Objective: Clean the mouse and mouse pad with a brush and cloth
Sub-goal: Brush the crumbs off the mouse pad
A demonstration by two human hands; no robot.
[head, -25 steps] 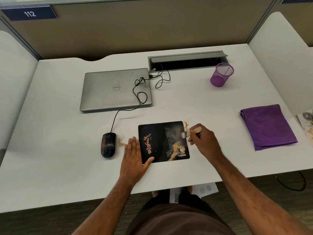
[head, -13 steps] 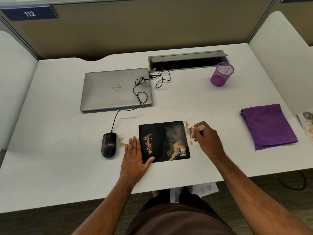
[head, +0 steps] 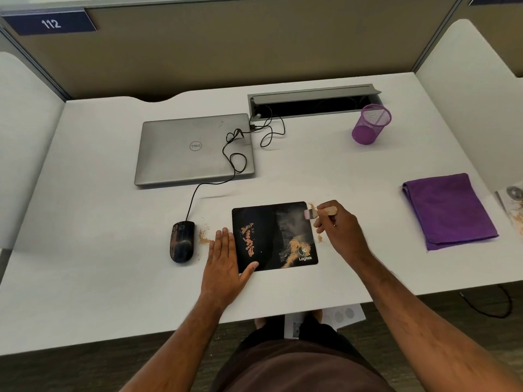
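Observation:
A black mouse pad (head: 268, 230) lies on the white desk, streaked with tan sawdust on its left half and lower right corner. My left hand (head: 225, 258) lies flat on the desk, thumb on the pad's lower left edge. My right hand (head: 338, 232) grips a small wooden-handled brush (head: 321, 212), whose bristles touch the pad's upper right corner. A dusty black wired mouse (head: 182, 241) sits left of the pad, with a sawdust patch (head: 204, 236) beside it. A folded purple cloth (head: 448, 209) lies far right.
A shut grey laptop (head: 195, 148) sits behind the pad, the mouse cable (head: 230, 159) looping over it. A purple mesh cup (head: 371, 124) and an open cable tray (head: 314, 101) stand at the back. White side panels flank the desk. Papers (head: 512, 205) lie at the right edge.
My right hand with the brush has swept to the pad's right edge, then edged back so the bristles sit at the upper right corner. The left hand has stayed put.

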